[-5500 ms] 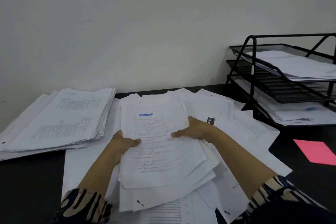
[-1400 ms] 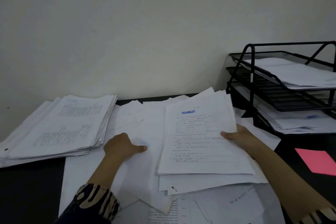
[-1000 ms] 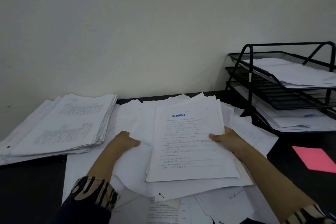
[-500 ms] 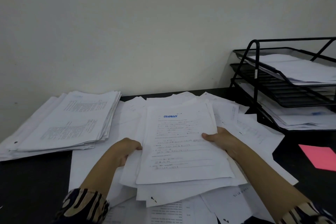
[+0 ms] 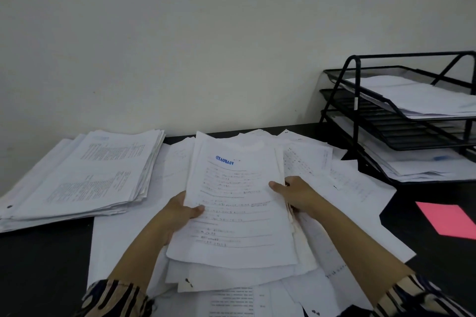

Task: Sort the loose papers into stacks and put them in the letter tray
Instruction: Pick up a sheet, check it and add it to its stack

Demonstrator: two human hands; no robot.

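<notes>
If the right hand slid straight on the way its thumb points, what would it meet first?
The right hand points leftward across the gripped stack; going on, it would probably meet the left hand first, though depth is unclear.

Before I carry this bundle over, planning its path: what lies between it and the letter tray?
Head view: loose printed sheets spread over the black desk.

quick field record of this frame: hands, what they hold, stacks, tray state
left hand: grips left edge of held bundle, thumb on top
right hand: grips right edge of the same bundle
held bundle: white sheets, top page stamped APPROVED in blue
side stack: squared pile on desk, far left
loose papers: spread under and right of the bundle
letter tray: three tiers; top and bottom hold paper, middle looks empty
pink sheet: on desk, right
</notes>
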